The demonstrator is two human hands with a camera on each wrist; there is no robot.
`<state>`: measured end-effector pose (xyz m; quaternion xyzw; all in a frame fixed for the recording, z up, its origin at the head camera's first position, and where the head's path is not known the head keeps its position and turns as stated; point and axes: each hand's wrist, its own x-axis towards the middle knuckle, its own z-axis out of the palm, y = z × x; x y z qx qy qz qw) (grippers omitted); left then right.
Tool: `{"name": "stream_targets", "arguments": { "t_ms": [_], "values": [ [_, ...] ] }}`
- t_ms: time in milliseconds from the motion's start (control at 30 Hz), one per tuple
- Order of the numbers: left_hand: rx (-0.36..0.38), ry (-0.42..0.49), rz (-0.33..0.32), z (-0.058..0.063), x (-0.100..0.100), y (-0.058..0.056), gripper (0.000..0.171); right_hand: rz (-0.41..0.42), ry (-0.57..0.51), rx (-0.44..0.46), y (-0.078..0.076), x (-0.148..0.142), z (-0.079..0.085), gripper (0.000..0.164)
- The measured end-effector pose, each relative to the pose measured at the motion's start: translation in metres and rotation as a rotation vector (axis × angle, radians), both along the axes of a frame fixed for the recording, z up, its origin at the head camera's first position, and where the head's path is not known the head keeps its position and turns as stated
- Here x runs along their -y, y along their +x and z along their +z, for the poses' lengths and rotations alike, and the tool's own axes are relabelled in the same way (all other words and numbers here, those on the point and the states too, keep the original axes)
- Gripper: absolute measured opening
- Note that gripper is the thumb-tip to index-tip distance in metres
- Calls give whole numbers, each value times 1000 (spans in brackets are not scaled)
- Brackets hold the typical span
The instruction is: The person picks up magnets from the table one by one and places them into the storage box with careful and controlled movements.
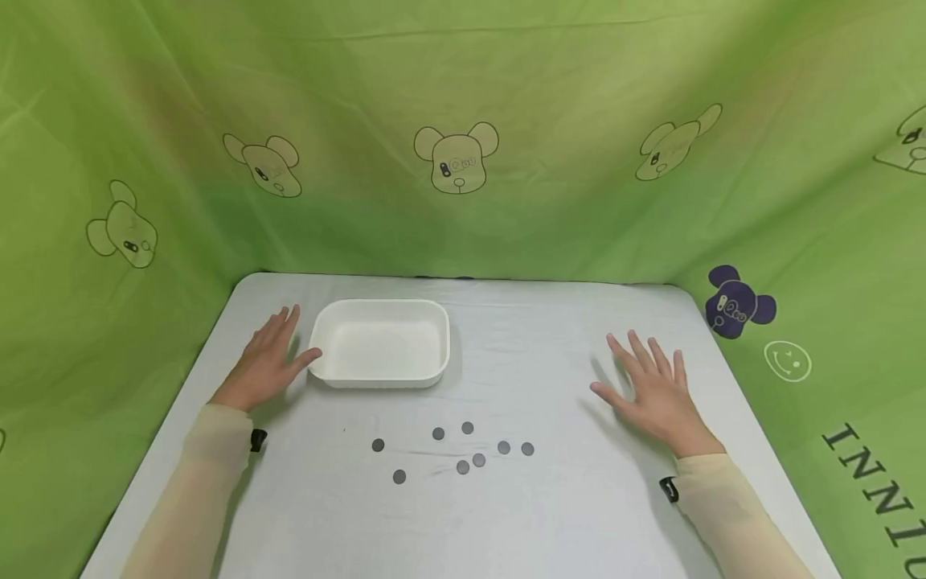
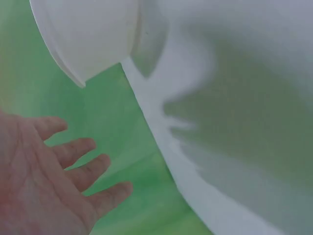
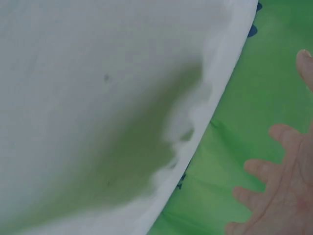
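Note:
In the head view a white rectangular tray (image 1: 379, 384) stands toward the back left of the table. My left hand (image 1: 264, 366) is just left of it, fingers spread and thumb tip right at the tray's near left corner. The left wrist view shows that palm with straight fingers and the tray (image 2: 88, 34) above them. Over the right side of the table my right hand (image 1: 658, 402) is held with fingers spread, nothing in it. Several small dark grey discs lie scattered in front of the tray, among them a left disc (image 1: 379, 445) and a right disc (image 1: 527, 449).
A white cloth covers the table (image 1: 325, 523). Green curtains (image 1: 463, 233) printed with bear heads hang behind it and along both sides. Each sleeve carries a small black device, one at the left wrist (image 1: 258, 440) and one at the right wrist (image 1: 669, 489).

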<state>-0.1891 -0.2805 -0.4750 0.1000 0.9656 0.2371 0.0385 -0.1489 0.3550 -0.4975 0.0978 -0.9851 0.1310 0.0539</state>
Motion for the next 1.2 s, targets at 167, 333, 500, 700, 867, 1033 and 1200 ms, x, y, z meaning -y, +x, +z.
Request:
{"name": "stream_targets", "arguments": {
  "t_ms": [167,333,500,700,867,1033,1200],
  "values": [
    [26,53,47,-3,-3,-4,85,30,-17,-15,1,6,0,85],
    [44,110,88,-4,-7,-7,79,67,-29,-36,2,14,2,85],
    [58,181,105,-9,-8,-12,70,107,-48,-53,2,22,6,82],
    [58,266,118,-17,-8,-16,57,147,-91,-45,4,37,11,77],
    [56,309,131,-21,-10,-18,53,178,-101,-21,9,49,16,74],
    [65,336,148,-25,-12,-20,52,210,-114,-4,12,58,14,69],
    [58,373,157,-26,-13,-19,51,237,-114,24,16,67,11,64]
  ]
}}
